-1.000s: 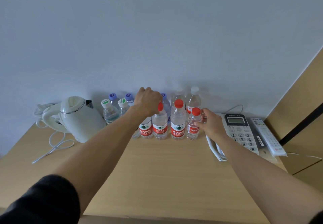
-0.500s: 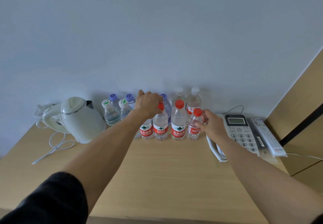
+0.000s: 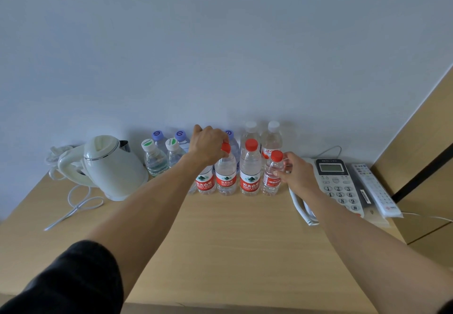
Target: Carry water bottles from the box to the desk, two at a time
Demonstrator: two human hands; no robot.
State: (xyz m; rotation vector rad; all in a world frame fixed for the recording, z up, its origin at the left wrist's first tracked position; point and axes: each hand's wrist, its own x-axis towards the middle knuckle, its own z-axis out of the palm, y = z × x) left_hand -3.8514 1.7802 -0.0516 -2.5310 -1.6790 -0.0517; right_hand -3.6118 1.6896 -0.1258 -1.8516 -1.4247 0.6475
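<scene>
A light wooden table (image 3: 220,252) stood against the wall. On it, from left to right, rested a white kettle (image 3: 110,166) with its cord (image 3: 78,206), upright water bottles (image 3: 250,169) in rows, a telephone (image 3: 338,184) and a remote (image 3: 375,191).

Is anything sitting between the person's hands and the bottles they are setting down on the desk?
Nothing visible. The right hand already grips the small red-capped bottle at the row's right end, which seems to stand on the desk. The left hand covers the top of another red-labelled bottle; its grip is hidden.
</scene>
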